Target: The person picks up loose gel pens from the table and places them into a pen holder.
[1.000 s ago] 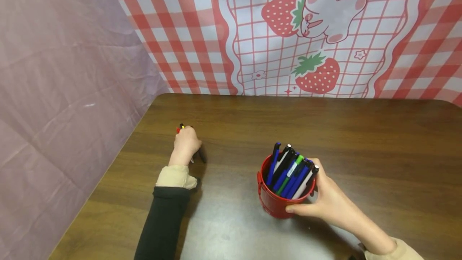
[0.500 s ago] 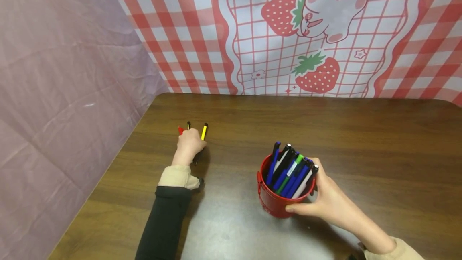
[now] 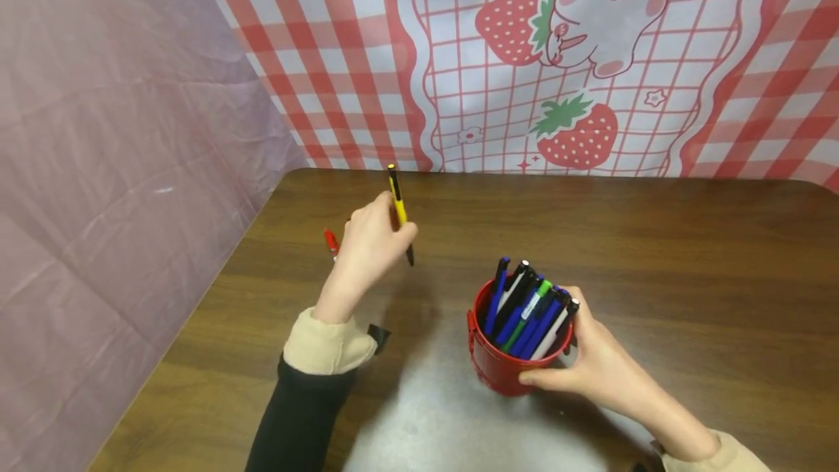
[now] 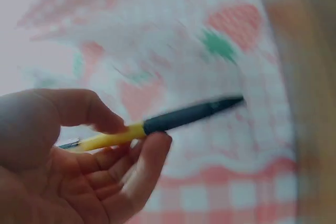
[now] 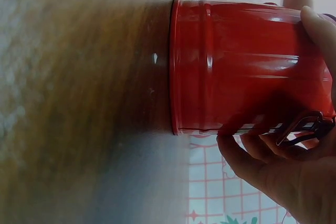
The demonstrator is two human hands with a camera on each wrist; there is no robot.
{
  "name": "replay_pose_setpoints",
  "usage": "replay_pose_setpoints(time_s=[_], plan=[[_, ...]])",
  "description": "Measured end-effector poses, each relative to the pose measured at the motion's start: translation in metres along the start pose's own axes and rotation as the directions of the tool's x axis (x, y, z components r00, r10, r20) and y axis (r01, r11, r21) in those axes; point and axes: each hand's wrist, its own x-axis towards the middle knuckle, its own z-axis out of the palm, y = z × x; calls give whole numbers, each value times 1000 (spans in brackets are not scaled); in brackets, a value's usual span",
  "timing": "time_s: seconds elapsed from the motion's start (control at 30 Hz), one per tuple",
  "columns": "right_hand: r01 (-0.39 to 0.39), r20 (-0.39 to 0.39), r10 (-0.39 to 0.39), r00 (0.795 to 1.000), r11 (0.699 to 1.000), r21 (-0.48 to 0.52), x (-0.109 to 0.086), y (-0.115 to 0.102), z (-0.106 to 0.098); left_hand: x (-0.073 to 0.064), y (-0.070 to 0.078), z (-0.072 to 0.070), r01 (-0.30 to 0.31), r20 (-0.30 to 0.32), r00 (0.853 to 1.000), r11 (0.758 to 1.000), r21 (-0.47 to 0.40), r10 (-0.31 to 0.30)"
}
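My left hand (image 3: 367, 250) pinches a yellow pen (image 3: 399, 204) between thumb and fingers, raised over the table's left half. In the left wrist view that yellow pen (image 4: 113, 137) has a black grip and a black pointed tip, which sticks out past the fingertips. Beside the left hand a red pen (image 3: 331, 242) lies on the table, partly hidden by the hand. My right hand (image 3: 593, 363) is curled round the side of a red metal bucket (image 3: 501, 374) standing on the table. Several blue, black, white and green pens (image 3: 527, 312) stand in the bucket, leaning to the right.
The brown wooden table (image 3: 688, 261) has a far edge against a red-and-white checked cloth (image 3: 354, 57) with strawberries on it. A pinkish cloth (image 3: 131, 166) hangs along the left side.
My left hand has picked up the yellow pen from the table and moved up and to the right with it. The red pen stays behind. The right hand and bucket keep their place.
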Motion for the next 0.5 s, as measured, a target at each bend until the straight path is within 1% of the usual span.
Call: replay_pose_setpoints(time_s=[0.07,0.13,0.2,0.3,0.4,0.5], plan=[[-1,2,1,1000,1000,1,0,0,0,-9,16,-6,-56,-1,998,996,-74,56],[-1,3,1,1000,1000,4,1,0,0,-18,28,-11,-97,13,995,984,-152,100],[-1,6,1,1000,1000,7,1,0,0,-26,37,-14,-119,36,991,965,-236,131],[0,8,0,1000,1000,10,1,0,0,-35,45,-15,-142,68,982,925,-351,177],[0,10,0,1000,1000,12,0,1,0,-40,50,-14,-184,82,968,889,-418,238],[-1,13,1,1000,1000,13,0,1,0,-43,54,-10,-220,109,951,880,-420,290]])
